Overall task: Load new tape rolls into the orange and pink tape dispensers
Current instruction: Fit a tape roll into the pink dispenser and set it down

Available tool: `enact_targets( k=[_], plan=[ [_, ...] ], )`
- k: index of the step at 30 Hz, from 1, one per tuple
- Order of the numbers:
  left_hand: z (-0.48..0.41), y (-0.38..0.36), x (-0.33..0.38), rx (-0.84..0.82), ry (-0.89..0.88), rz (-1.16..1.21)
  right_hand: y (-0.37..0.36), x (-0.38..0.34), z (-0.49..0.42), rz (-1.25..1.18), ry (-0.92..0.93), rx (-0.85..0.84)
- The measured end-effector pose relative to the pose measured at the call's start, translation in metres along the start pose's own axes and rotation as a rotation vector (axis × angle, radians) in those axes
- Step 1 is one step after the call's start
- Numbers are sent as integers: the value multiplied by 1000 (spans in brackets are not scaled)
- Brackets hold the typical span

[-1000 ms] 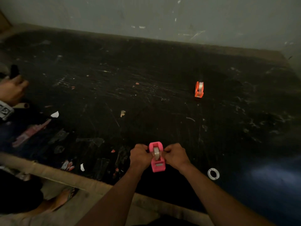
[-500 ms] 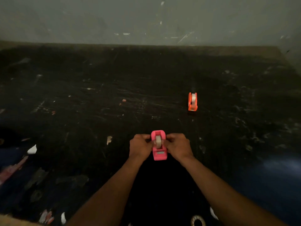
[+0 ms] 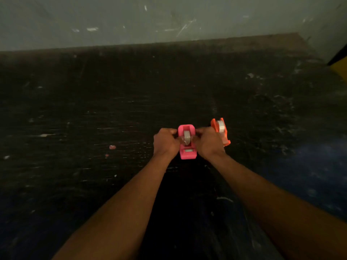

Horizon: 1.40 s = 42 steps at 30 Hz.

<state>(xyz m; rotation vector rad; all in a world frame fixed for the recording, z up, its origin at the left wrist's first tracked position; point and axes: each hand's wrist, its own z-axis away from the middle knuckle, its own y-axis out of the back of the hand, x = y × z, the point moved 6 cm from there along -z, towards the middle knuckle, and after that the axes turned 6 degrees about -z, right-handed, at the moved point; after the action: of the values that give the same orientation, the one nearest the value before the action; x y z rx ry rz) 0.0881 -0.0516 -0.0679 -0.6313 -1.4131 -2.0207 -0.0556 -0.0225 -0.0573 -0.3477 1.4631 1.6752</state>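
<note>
A pink tape dispenser (image 3: 188, 154) stands on the dark table (image 3: 93, 113) with a roll of clear tape (image 3: 186, 136) seated in it. My left hand (image 3: 165, 142) grips its left side and my right hand (image 3: 207, 142) grips its right side, fingers closed at the roll. An orange tape dispenser (image 3: 221, 131) with a tape roll in it stands just behind and to the right of my right hand, partly hidden by it.
The table is scratched and dotted with small paper scraps, one pink scrap (image 3: 112, 146) to the left. A grey wall (image 3: 169, 17) runs along the far edge. A yellow object (image 3: 340, 66) shows at the far right edge.
Both hands have carried the pink dispenser farther across the table, up beside the orange one. The white ring and the near table edge have dropped out of view.
</note>
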Motion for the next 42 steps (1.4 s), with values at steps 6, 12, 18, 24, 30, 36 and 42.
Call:
enact_targets(
  k=[6,12,18,24,30,36,42],
  plan=[
    [-37,-10,-1,-21,-1,1,-10,-3,-30,96,-8,36],
    [-48,-9,3,-18,58,-21,-3,-8,-31,23,86,116],
    [-48,-10,6,-27,106,-7,-3,-21,-14,211,322,67],
    [-52,-11,2,-44,159,55,-1,-23,-8,355,416,-73],
    [-50,-13,-3,-76,224,176,-3,-30,-13,406,477,-138],
    [-51,-12,-4,-99,266,231,-6,-37,-19,529,531,-135],
    [-49,-11,-1,-148,309,274,-9,-39,-23,603,557,-135]
  ],
)
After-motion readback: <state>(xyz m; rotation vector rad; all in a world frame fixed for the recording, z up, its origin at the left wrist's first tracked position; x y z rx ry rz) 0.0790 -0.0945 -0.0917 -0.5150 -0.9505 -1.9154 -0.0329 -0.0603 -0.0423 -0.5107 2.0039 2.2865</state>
